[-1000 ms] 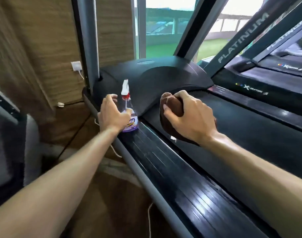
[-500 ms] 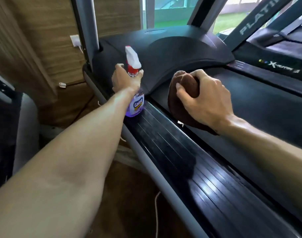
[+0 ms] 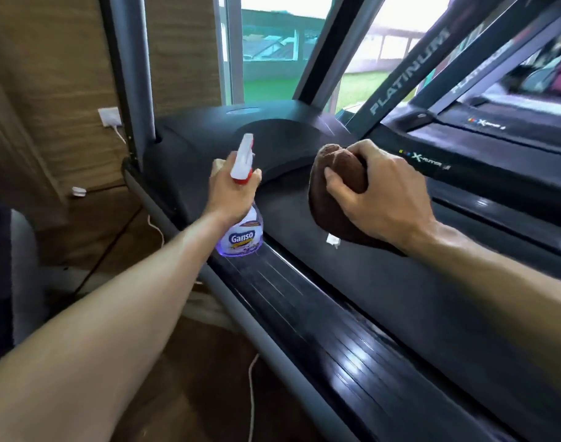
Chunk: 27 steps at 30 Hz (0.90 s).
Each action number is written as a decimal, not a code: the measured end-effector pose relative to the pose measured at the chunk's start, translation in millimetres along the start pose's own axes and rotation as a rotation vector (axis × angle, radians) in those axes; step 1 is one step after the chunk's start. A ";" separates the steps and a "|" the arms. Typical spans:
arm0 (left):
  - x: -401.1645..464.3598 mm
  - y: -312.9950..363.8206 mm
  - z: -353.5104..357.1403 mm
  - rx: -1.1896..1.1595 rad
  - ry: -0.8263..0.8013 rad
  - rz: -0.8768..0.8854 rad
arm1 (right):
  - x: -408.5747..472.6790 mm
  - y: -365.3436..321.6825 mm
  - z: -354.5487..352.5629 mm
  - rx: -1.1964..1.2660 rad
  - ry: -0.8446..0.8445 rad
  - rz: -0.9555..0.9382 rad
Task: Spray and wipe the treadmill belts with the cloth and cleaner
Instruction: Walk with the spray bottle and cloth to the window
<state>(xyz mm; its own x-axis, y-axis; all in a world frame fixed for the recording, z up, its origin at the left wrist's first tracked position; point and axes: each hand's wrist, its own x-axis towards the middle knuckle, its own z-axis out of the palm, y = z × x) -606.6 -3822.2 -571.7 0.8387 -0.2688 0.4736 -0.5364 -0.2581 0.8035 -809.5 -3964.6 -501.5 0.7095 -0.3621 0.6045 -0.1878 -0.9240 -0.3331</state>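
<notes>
Left hand (image 3: 232, 189) grips the neck of the spray bottle (image 3: 242, 218), fingers curled round it just below the white and red trigger head. Bottle upright, nozzle pointing away toward the far end. Its base sits at or just above the left side rail (image 3: 320, 333); contact cannot be told. Label reads "Ganso"; liquid inside looks purple.

Right hand (image 3: 379, 193) clenched on a bunched brown cloth (image 3: 333, 186), thumb pressed on its near face. Cloth is over the belt (image 3: 416, 298), at its far end, just near of the black motor cover (image 3: 240, 138). Whether the cloth touches the belt cannot be told. A small white tag (image 3: 332, 240) hangs at the cloth's lower edge.

Bottle and cloth near each other, apart, bottle to the left.

Rail is glossy black, ribbed, with light reflections near. A grey upright (image 3: 132, 74) rises at far left. White wall socket (image 3: 110, 117) with cord on the wooden wall, left. A second treadmill (image 3: 496, 129) lies to the right, marked "PLATINUM". Window beyond, green lawn outside.
</notes>
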 end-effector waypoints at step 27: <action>-205.9 433.2 -42.0 -0.538 -0.286 0.201 | -170.8 -52.2 -424.5 -0.461 0.312 0.196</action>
<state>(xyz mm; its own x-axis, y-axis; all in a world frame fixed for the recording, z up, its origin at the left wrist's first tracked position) -1007.7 -3839.7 -306.0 0.6289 -0.5192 0.5788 -0.4963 0.3051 0.8128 -1209.2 -3906.7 -280.2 0.4117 -0.4863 0.7708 -0.6208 -0.7688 -0.1534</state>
